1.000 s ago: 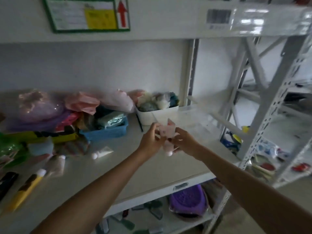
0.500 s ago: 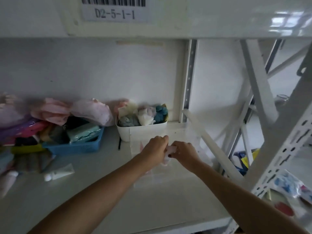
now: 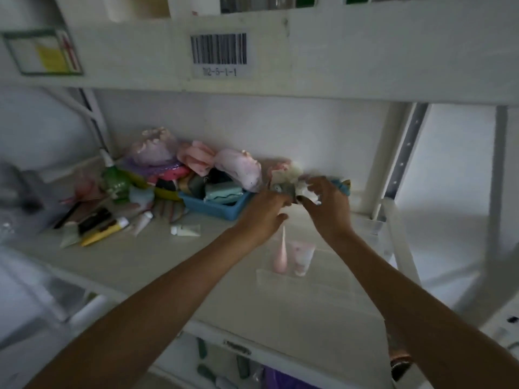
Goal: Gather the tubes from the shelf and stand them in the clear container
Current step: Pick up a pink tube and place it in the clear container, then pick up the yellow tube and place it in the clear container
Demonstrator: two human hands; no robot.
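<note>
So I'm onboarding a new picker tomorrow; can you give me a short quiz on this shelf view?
1. True or false: two pink tubes already stand in the clear container.
2. Which tube lies nearest the blue basket? A) the small white tube B) the yellow tube C) a green tube
3. Fill in: both hands, left hand and right hand, are raised above the ____ container.

Key: 1 true; 2 A; 3 clear.
</note>
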